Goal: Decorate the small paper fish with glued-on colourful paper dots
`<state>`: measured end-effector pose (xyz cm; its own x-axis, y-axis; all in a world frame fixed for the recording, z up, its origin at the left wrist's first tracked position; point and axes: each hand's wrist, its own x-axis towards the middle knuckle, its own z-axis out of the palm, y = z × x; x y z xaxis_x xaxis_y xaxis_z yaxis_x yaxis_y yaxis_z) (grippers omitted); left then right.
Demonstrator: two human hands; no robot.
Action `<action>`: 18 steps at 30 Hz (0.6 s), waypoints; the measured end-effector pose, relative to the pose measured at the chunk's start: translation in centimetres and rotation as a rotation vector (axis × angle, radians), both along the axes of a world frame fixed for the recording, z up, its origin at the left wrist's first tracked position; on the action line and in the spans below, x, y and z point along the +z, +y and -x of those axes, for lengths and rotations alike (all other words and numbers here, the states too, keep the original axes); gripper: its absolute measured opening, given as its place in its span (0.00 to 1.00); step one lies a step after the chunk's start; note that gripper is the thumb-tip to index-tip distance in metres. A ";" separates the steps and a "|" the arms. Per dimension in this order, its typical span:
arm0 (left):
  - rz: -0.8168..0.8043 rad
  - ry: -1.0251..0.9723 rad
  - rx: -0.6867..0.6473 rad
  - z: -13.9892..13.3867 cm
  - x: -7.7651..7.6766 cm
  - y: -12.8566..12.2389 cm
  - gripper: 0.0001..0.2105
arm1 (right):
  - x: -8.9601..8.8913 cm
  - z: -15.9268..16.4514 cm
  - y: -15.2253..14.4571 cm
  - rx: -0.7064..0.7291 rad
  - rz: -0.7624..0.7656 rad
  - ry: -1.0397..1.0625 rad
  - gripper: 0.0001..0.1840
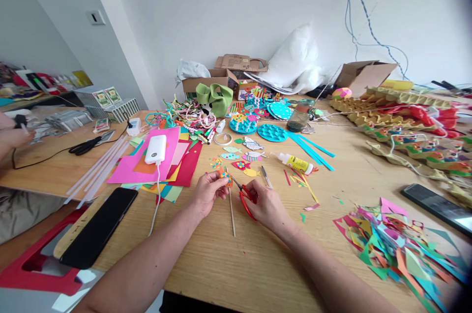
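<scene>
My left hand [208, 191] pinches a small orange paper fish [224, 178] with coloured triangles on it. In my right hand [266, 203] are red-handled scissors [248, 201], their blades pointing at the fish's right edge; whether they touch it I cannot tell. A thin wooden stick [232, 212] lies on the table below the fish. Just beyond my hands are several decorated paper fish, among them a yellow one [251, 172] and a red one [241, 165]. A pen [266, 177] and a glue bottle [295, 162] lie to the right.
Paper scraps [394, 244] are heaped at right, near a phone [438, 207]. Coloured paper sheets [125, 170] bear a white power bank [156, 149] at left, with another phone [99, 227] nearer me. Egg cartons [368, 116] stand back right. Another person's hand [16, 128] shows far left.
</scene>
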<state>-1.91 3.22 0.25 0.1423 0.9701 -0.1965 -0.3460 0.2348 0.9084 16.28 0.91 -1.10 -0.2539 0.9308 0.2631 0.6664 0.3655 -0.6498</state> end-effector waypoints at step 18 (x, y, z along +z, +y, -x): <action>-0.005 -0.005 0.011 -0.1 0.3 -0.1 0.13 | 0.1 0.1 -0.1 -0.013 0.054 0.043 0.11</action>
